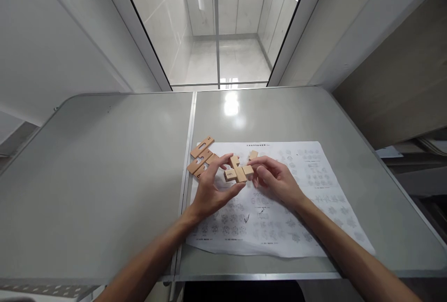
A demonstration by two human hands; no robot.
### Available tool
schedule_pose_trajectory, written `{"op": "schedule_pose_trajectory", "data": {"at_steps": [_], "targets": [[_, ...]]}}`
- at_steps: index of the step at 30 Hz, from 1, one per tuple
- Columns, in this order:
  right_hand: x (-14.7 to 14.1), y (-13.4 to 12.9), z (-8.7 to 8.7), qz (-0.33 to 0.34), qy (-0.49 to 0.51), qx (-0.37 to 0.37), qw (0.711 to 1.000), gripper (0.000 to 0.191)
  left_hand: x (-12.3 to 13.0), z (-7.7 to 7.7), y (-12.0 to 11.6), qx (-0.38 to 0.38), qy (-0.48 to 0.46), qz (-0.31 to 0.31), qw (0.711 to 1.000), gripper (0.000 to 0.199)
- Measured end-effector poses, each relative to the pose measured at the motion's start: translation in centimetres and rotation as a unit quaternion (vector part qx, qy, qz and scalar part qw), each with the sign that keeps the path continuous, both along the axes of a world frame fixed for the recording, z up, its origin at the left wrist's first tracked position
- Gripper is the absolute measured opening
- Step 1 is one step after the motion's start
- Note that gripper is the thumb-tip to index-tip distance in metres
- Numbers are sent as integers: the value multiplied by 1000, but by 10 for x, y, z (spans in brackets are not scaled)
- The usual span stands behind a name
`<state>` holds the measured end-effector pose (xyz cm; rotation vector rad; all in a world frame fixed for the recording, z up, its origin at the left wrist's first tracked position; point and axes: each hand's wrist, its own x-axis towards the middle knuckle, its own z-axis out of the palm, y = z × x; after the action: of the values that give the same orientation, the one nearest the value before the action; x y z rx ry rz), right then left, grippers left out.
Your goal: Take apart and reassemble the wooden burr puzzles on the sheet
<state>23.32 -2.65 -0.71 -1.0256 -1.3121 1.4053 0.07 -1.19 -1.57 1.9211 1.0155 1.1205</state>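
Observation:
Over the paper sheet, several light wooden puzzle pieces [240, 174] are fitted crosswise into a small block, and a dark mark shows on the left piece. My left hand [211, 191] is closed on it, with fingers at the far end and thumb at the near end. My right hand [279, 182] has its curled fingers at the block's right end; their exact contact is partly hidden. Behind the block lies a loose wooden piece [253, 155] on the sheet. Flat, numbered wooden pieces with cut-outs [201, 147] lie just left of and beyond my left hand, which partly covers them.
A large printed sheet [296, 241] with rows of small diagrams covers part of the grey folding table [104, 176]. A metal seam [188, 153] runs down the table beside the sheet. Beyond the far edge stands a glass door [217, 27] with white cabinets behind it.

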Motion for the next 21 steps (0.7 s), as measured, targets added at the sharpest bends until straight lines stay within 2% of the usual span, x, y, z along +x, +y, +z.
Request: {"op": "schedule_pose_trajectory", "data": {"at_steps": [4,7,11,21], "targets": [[-1,0,1,60,33,-73,995,41,0,1,-1,9,13,-2,1000,65],[0,0,0,72,41,-97,992,38,2,2,-2,28,14,-17,999,66],[1,0,0,70,53,-84,993,32,2,2,-2,45,15,-27,999,66],[-1,-3,-3,41,19,-33,998,31,-2,2,-1,56,33,-12,998,64]]}}
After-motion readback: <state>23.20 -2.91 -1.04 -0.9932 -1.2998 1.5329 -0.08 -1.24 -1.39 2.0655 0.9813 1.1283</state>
